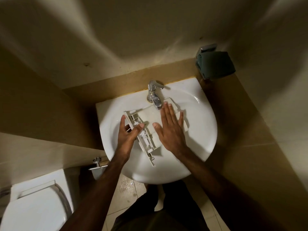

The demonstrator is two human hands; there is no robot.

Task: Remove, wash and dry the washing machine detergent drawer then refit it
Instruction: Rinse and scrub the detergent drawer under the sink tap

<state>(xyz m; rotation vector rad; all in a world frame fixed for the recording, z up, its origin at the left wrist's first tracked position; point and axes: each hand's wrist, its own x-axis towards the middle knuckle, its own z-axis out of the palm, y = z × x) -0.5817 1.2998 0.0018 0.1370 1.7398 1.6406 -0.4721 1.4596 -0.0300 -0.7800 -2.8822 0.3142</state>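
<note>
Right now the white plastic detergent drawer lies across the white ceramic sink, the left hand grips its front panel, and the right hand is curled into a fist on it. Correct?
Not quite. In the head view the right hand lies flat, fingers straight, on the white plastic detergent drawer. The rest is right.

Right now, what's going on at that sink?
A person is washing the detergent drawer in the white sink, under the tap. The left hand grips the drawer's front panel end, fingers curled round its edge. The right hand lies flat on the drawer's body with fingers straight, apparently rubbing it. I cannot tell whether water is running. A dark cloth hangs on the wall to the right.
</note>
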